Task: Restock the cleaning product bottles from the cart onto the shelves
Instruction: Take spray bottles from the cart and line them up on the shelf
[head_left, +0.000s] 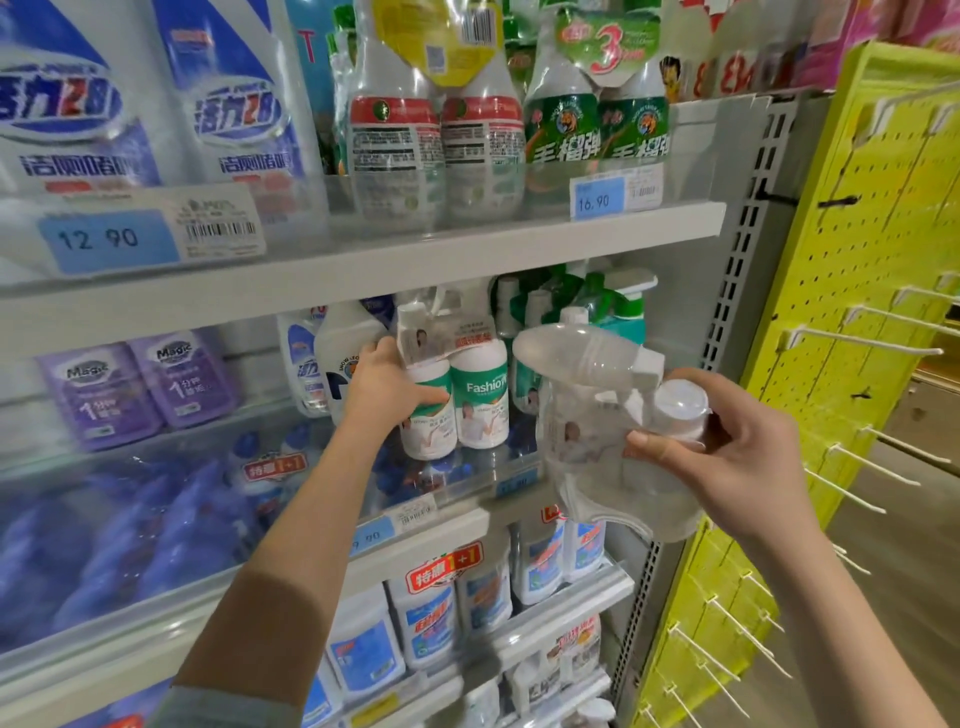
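Stocked grey shelves (415, 254) beside yellow pegboard (857, 260)

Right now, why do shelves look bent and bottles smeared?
Head view: the wide-angle lens bows the shelf edge; blue bottles lower left are blurred; the pack in the right hand looks washed out; Fashion bottles in the left hand are sharp.

On the top shelf (415, 254) the cleaner bags (104, 104) stand at the left, and two bottle packs (436, 140) stand to their right. On the middle shelf (441, 535) below, the Magic pouches (140, 384) sit at the left and the Fashion bottle pack (478, 395) sits near the right end, with the left hand (384, 384) on its left side. The right hand (727, 447) holds a wrapped bottle pack (587, 426) in front of that shelf, further right. The pegboard (857, 312) stands right of the shelves
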